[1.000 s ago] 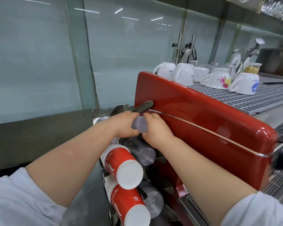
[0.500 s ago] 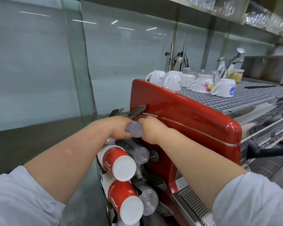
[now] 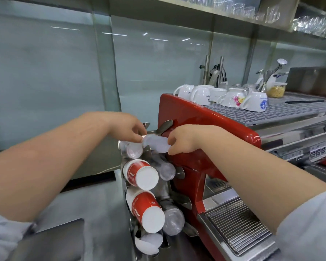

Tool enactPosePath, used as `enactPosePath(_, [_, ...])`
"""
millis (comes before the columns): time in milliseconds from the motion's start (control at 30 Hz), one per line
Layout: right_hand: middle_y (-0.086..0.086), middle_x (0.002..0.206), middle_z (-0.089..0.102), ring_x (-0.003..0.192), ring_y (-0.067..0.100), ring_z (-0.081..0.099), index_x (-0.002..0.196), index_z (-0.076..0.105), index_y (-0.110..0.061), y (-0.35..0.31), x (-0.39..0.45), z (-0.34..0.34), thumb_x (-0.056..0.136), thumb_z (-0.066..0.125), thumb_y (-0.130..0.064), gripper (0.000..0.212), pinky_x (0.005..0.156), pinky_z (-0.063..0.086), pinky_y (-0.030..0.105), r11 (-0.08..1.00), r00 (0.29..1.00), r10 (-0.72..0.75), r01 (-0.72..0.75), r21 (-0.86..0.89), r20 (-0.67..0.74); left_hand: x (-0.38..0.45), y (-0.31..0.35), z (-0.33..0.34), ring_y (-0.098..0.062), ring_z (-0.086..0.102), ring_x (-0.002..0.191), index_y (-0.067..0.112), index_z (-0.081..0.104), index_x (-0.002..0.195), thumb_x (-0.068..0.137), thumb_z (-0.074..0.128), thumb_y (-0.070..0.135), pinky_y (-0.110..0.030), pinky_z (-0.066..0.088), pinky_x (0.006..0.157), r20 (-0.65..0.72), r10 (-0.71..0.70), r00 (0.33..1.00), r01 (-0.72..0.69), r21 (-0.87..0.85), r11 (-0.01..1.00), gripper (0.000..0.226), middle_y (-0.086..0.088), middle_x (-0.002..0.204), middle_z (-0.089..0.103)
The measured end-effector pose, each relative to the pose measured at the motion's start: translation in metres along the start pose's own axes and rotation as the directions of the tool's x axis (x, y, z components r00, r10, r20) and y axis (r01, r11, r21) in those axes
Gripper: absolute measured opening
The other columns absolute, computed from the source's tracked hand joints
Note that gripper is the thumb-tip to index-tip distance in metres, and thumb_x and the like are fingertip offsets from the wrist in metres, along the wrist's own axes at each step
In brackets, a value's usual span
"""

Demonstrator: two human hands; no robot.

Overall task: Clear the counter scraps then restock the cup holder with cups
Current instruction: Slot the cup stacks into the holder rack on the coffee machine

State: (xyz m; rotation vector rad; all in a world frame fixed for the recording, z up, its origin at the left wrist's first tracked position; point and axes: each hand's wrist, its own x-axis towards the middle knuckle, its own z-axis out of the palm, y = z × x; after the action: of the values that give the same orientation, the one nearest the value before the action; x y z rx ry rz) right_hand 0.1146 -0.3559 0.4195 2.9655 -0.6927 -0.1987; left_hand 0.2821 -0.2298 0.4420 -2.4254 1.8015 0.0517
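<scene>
A metal cup holder point(image 3: 181, 201) stands against the left side of a red espresso machine point(image 3: 199, 117). Its slots hold stacks lying on their side: two red paper cup stacks point(image 3: 142, 175) and clear plastic cup stacks point(image 3: 172, 221). At the top slot lies a clear plastic cup stack point(image 3: 155, 145). My left hand point(image 3: 129, 128) pinches its left end and my right hand point(image 3: 181, 139) grips its right end. Another clear stack point(image 3: 133, 151) sits just below my left hand.
Upturned ceramic mugs point(image 3: 231, 97) stand on the machine's top grille point(image 3: 290, 112). A drip tray point(image 3: 239, 227) juts out at the lower right. Glass panels point(image 3: 55, 72) form the wall behind. A dark flat object point(image 3: 51, 242) lies on the steel counter at the lower left.
The view has pulled back and shifted left. My hands have spread apart slightly, exposing more of the clear cup stack between them at the top slot.
</scene>
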Motion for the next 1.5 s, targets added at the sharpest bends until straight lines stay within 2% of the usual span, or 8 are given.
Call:
enactPosePath(167, [0.001, 0.13, 0.059, 0.115, 0.026, 0.054, 0.126, 0.059, -0.026, -0.002, -0.037, 0.013, 0.09, 0.051, -0.03, 0.037, 0.094, 0.043, 0.032, 0.997, 0.994, -0.069, 0.071, 0.027, -0.079, -0.056, 0.001, 0.012, -0.01, 0.059, 0.109, 0.038, 0.056, 0.133, 0.095, 0.056, 0.045, -0.029, 0.044, 0.102, 0.018, -0.078, 0.997, 0.08, -0.095, 0.992, 0.038, 0.012, 0.122, 0.066])
enactPosePath(333, [-0.01, 0.11, 0.063, 0.103, 0.016, 0.057, 0.124, 0.058, -0.034, -0.008, -0.097, 0.046, 0.092, 0.051, -0.034, 0.032, 0.081, 0.038, 0.023, 0.976, 0.99, -0.129, 0.137, 0.169, -0.058, -0.117, 0.007, 0.059, -0.005, 0.059, 0.108, 0.04, 0.056, 0.133, 0.094, 0.058, 0.044, -0.023, 0.042, 0.1, 0.078, -0.163, 0.983, 0.175, -0.186, 0.967, 0.039, 0.017, 0.12, 0.065])
enactPosePath(567, [-0.015, 0.107, 0.064, 0.098, 0.007, 0.061, 0.125, 0.057, -0.037, -0.036, -0.139, 0.169, 0.087, 0.06, -0.04, 0.038, 0.092, 0.048, 0.025, 0.868, 0.957, -0.283, 0.227, 0.442, 0.064, -0.187, 0.035, 0.191, -0.001, 0.061, 0.106, 0.036, 0.056, 0.134, 0.094, 0.06, 0.042, -0.024, 0.044, 0.102, 0.241, -0.196, 0.95, 0.284, -0.415, 0.864, 0.041, 0.015, 0.123, 0.065])
enactPosePath(800, [-0.004, 0.126, 0.058, 0.108, 0.008, 0.054, 0.136, 0.049, -0.029, -0.099, -0.149, 0.275, 0.087, 0.065, -0.035, 0.052, 0.093, 0.04, 0.018, 0.736, 0.96, -0.276, 0.178, 0.653, 0.05, -0.23, 0.085, 0.335, -0.005, 0.048, 0.121, 0.029, 0.03, 0.151, 0.091, 0.067, 0.038, -0.019, 0.04, 0.094, 0.339, -0.364, 0.868, 0.49, -0.702, 0.517, 0.072, 0.006, 0.144, 0.047])
enactPosePath(967, [-0.002, 0.138, 0.046, 0.129, 0.012, 0.042, 0.144, 0.041, -0.025, -0.145, -0.131, 0.286, 0.084, 0.068, -0.03, 0.066, 0.103, 0.027, 0.015, 0.666, 0.963, -0.255, 0.241, 0.706, -0.089, -0.232, 0.126, 0.4, -0.017, 0.039, 0.139, 0.02, 0.021, 0.155, 0.065, 0.066, 0.063, -0.029, 0.031, 0.113, 0.335, -0.492, 0.803, 0.508, -0.817, 0.273, 0.11, -0.008, 0.154, 0.035])
enactPosePath(1100, [-0.001, 0.147, 0.036, 0.136, 0.012, 0.032, 0.147, 0.035, -0.024, -0.167, -0.116, 0.288, 0.084, 0.067, -0.03, 0.072, 0.105, 0.021, 0.013, 0.691, 0.954, -0.285, 0.273, 0.669, -0.096, -0.224, 0.131, 0.427, -0.015, 0.032, 0.142, 0.017, 0.026, 0.154, 0.078, 0.072, 0.048, -0.032, 0.024, 0.119, 0.272, -0.516, 0.812, 0.457, -0.846, 0.274, 0.094, 0.003, 0.148, 0.035])
enactPosePath(1367, [-0.001, 0.134, 0.046, 0.122, 0.013, 0.046, 0.138, 0.046, -0.025, -0.169, -0.114, 0.294, 0.076, 0.072, -0.021, 0.067, 0.091, 0.024, 0.006, 0.702, 0.965, -0.237, 0.248, 0.668, -0.109, -0.215, 0.138, 0.451, -0.011, 0.054, 0.116, 0.036, 0.03, 0.148, 0.071, 0.067, 0.04, -0.033, 0.047, 0.1, 0.156, -0.477, 0.865, 0.33, -0.893, 0.307, 0.086, 0.001, 0.131, 0.053])
enactPosePath(1500, [-0.012, 0.119, 0.045, 0.104, -0.004, 0.044, 0.128, 0.052, -0.027, -0.159, -0.132, 0.3, 0.069, 0.076, -0.019, 0.064, 0.088, 0.023, -0.004, 0.661, 0.967, -0.2, 0.253, 0.706, -0.159, -0.213, 0.144, 0.449, -0.008, 0.044, 0.123, 0.039, 0.032, 0.143, 0.074, 0.068, 0.029, -0.011, 0.032, 0.105, 0.15, -0.495, 0.856, 0.332, -0.894, 0.303, 0.078, 0.002, 0.132, 0.043])
